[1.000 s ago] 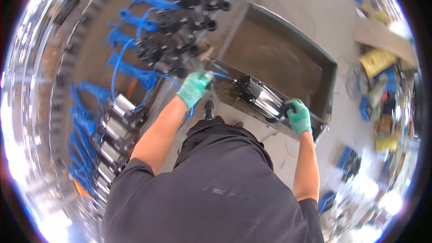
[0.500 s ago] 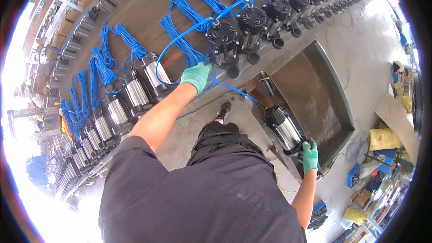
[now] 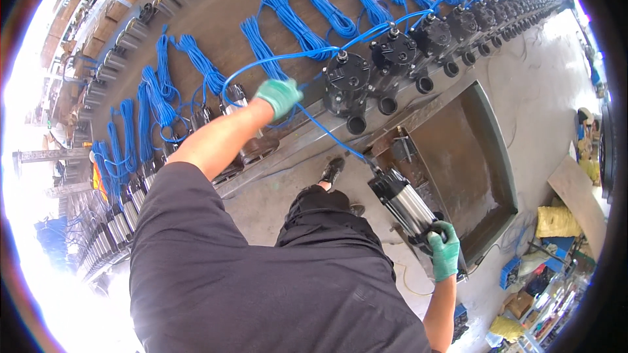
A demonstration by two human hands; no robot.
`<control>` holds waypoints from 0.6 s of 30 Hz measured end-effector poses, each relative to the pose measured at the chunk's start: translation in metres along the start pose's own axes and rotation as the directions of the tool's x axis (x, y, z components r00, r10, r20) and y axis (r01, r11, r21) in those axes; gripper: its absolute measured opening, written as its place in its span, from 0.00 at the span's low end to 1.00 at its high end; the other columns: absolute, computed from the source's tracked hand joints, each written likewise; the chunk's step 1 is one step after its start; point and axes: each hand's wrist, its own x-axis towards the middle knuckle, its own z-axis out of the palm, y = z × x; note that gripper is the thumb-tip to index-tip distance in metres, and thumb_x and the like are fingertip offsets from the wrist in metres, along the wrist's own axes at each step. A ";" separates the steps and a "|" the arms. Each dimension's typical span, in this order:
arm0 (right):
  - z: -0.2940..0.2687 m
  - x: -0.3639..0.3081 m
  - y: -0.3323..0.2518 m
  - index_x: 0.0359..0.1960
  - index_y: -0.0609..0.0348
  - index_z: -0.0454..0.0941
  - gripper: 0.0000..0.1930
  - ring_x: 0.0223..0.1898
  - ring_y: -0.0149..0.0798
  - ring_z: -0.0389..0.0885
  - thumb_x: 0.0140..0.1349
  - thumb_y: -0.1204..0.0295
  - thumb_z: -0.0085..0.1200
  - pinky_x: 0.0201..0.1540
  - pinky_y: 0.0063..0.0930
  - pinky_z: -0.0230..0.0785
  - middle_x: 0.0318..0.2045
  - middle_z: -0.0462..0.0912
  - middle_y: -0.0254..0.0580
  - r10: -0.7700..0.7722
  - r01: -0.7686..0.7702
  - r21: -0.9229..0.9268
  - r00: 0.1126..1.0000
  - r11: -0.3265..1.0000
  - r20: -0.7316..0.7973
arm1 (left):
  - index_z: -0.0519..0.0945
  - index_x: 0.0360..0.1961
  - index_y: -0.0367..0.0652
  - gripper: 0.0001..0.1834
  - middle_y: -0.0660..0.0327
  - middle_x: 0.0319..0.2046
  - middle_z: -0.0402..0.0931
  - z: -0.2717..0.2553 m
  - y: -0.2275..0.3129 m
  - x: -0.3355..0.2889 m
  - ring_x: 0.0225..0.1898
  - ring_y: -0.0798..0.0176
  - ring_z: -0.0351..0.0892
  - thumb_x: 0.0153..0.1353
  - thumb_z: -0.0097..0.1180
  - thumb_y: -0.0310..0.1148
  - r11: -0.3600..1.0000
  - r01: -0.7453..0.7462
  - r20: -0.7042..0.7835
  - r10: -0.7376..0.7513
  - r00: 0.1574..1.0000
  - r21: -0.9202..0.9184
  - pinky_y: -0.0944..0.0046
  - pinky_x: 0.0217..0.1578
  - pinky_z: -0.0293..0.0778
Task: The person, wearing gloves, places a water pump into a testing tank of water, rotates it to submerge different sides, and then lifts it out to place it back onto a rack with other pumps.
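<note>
In green gloves, my right hand (image 3: 445, 252) grips the black end of a silver-and-black submersible pump (image 3: 407, 204), held tilted over the near side of a metal trough. A blue cable (image 3: 333, 136) runs straight from the pump's other end up to my left hand (image 3: 279, 97). That hand is closed on the cable above the bench edge; its fingertips are slightly blurred. A tied blue cable bundle (image 3: 263, 44) lies just beyond it. Finished-looking black pump bodies (image 3: 347, 82) stand to its right, and silver pumps partly hidden by my forearm stand to its left.
The rectangular metal trough (image 3: 481, 157) stands on the floor at the right, its rim near the bench. More cable bundles (image 3: 327, 3) lie along the brown bench top (image 3: 216, 16). Blue crates (image 3: 510, 273) and a yellow sack (image 3: 559, 221) sit at far right.
My right hand has raised the pump and brought it left, toward my body. My left hand has shifted slightly left. The view has shifted too, with the bench pumps appearing farther right.
</note>
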 end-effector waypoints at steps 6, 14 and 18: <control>0.113 0.031 -0.060 0.48 0.57 0.77 0.14 0.35 0.27 0.81 0.61 0.76 0.60 0.36 0.25 0.81 0.39 0.80 0.33 0.066 -0.090 0.103 0.973 0.991 0.222 | 0.82 0.47 0.45 0.22 0.37 0.49 0.80 -0.008 -0.120 0.016 0.47 0.39 0.84 0.73 0.39 0.46 0.732 0.608 -0.019 -0.643 0.765 -0.307 0.40 0.48 0.77; 0.282 0.071 -0.139 0.46 0.53 0.68 0.13 0.28 0.31 0.83 0.67 0.68 0.60 0.30 0.26 0.82 0.29 0.76 0.33 0.175 -0.309 0.235 0.871 0.922 0.459 | 0.69 0.68 0.49 0.25 0.46 0.51 0.82 -0.139 -0.151 -0.016 0.50 0.40 0.83 0.70 0.39 0.31 0.742 0.645 -0.195 -0.670 0.716 -0.183 0.42 0.49 0.78; 0.347 0.099 -0.137 0.48 0.48 0.69 0.17 0.28 0.31 0.82 0.68 0.55 0.59 0.34 0.32 0.83 0.33 0.79 0.33 0.180 -0.321 0.202 0.842 0.925 0.509 | 0.74 0.65 0.50 0.22 0.48 0.50 0.82 -0.131 -0.156 -0.028 0.51 0.42 0.82 0.71 0.45 0.34 0.854 0.473 -0.466 -0.516 0.718 -0.217 0.45 0.50 0.77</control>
